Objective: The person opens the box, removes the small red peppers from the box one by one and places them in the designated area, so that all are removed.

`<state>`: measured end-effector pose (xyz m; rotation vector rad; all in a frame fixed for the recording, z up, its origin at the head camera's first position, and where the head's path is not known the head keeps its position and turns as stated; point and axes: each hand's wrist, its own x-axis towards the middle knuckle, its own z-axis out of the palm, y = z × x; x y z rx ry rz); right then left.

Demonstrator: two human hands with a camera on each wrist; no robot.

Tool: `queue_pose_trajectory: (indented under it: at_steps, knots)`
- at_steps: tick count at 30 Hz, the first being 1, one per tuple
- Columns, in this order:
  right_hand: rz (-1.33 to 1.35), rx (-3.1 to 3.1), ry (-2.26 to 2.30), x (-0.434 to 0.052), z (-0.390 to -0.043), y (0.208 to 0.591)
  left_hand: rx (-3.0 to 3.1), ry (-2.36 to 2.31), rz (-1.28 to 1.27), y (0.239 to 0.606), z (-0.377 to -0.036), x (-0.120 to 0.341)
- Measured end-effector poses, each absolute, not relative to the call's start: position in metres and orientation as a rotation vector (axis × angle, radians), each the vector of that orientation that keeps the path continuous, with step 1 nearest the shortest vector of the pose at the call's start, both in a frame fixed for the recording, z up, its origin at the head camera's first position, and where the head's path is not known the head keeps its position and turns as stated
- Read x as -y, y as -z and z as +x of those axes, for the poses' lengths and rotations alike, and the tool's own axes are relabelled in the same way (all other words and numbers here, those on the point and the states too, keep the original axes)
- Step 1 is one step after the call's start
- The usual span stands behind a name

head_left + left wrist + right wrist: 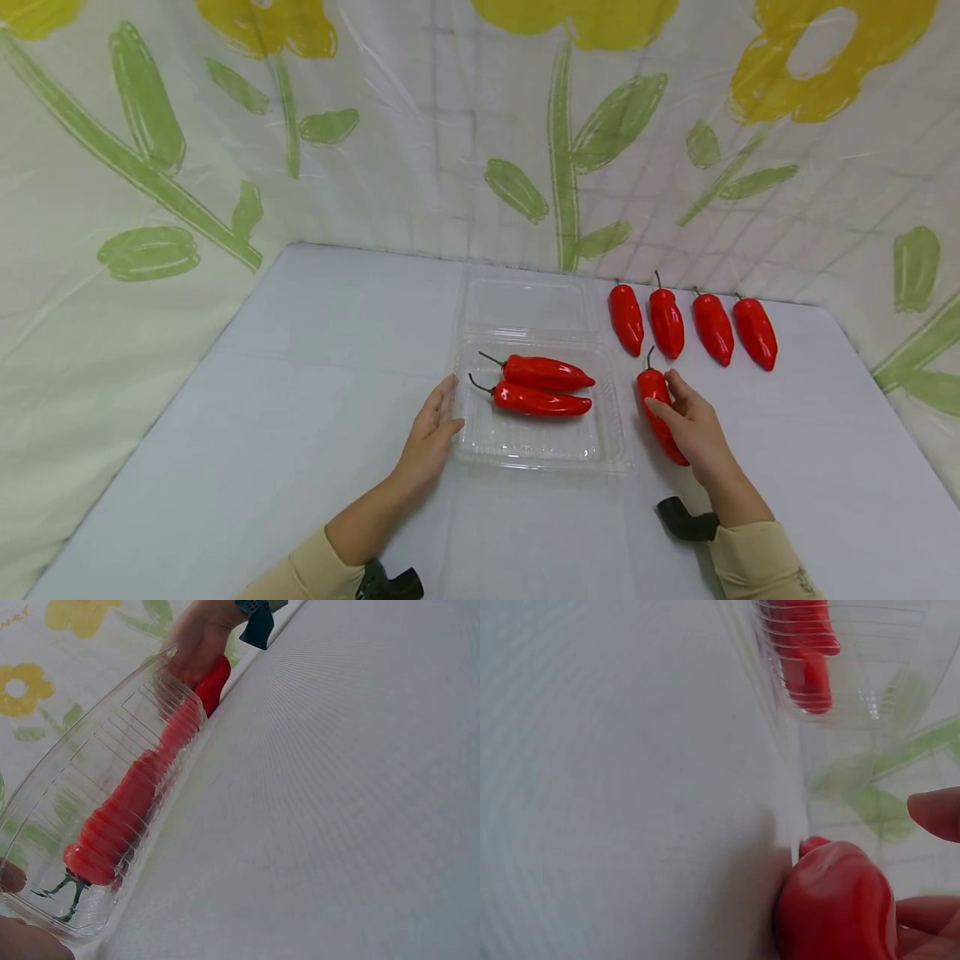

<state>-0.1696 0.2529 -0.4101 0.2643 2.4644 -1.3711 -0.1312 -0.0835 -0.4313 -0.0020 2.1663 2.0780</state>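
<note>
Pepper (660,417) lies on the bench (225,467) just right of the clear plastic tray (536,446), toward the near edge, with the right hand (693,425) laid over it, fingers curled round its side and thumb across the top. The left hand (431,429) rests with relaxed, fairly straight fingers against the tray's left rim.

Judging from the glossy skin, the pepper could slide out of a loose hold and roll toward the near edge. The tray looks thin and light, so a nudge from either hand might skid it over the smooth cloth or tip it, spilling the two peppers (543,385) already lying side by side inside. Its hinged lid (525,304) stands open behind and could fall shut if the tray is jolted.

Farther back, near the far right edge, four more peppers (690,325) lie in a row, close together but apart, stems pointing away.

The bench is covered in a pale, plain cloth. Behind and to both sides hangs a white sheet (420,150) printed with large yellow flowers and green leaves.
</note>
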Motion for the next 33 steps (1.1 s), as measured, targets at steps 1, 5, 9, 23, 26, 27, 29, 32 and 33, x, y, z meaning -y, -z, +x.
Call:
queue_pose_trajectory:
  at_steps: [1, 5, 9, 23, 26, 27, 29, 32, 33]
  knots:
    - [0.267, -2.464, 1.37, -0.2535, -0.1699, 0.4104, -2.168, -2.076, -0.002, 0.4315, -0.1312, 0.0834]
    - [0.27, -2.425, 1.398, -0.255, -0.1709, 0.4118, -2.168, -2.079, 0.0, 0.4319, -0.1316, 0.0833]
    - [0.237, -2.362, 1.467, -0.2529, -0.1713, 0.414, -2.173, -2.08, 0.0, 0.4321, -0.1321, 0.0833]
    - [0.232, -2.345, 1.493, -0.2505, -0.1709, 0.4175, -2.157, -2.089, 0.006, 0.4327, -0.132, 0.0832]
    - [0.237, -2.349, 1.486, -0.2505, -0.1707, 0.417, -2.161, -2.086, 0.005, 0.4323, -0.1318, 0.0831]
    - [0.239, -2.352, 1.481, -0.2505, -0.1706, 0.4167, -2.161, -2.086, 0.004, 0.4322, -0.1317, 0.083]
    - [0.242, -2.356, 1.477, -0.2507, -0.1706, 0.4157, -2.158, -2.09, 0.005, 0.4322, -0.1316, 0.083]
    - [0.241, -2.363, 1.466, -0.2512, -0.1707, 0.4134, -2.158, -2.088, 0.007, 0.4322, -0.1317, 0.083]
    - [0.238, -2.364, 1.465, -0.2514, -0.1709, 0.4125, -2.158, -2.087, 0.006, 0.4321, -0.1318, 0.083]
